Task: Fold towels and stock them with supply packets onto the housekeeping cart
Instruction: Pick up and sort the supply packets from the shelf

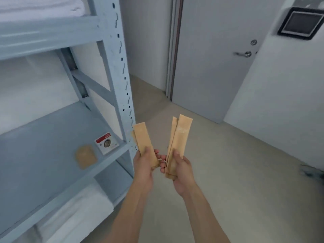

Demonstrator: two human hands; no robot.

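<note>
Overlapping packets (pixel 177 142) in both hands (pixel 180 165) (count unclear)

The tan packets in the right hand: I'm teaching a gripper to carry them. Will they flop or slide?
The tan packets stand straight above the right hand, so probably fairly stiff. They look thin and flat, likely light. Their edges are staggered, so they may slide apart.

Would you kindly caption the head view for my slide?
Beside a blue shelf rack, the left hand and right hand each hold tan paper packets, fanned upright.
</note>
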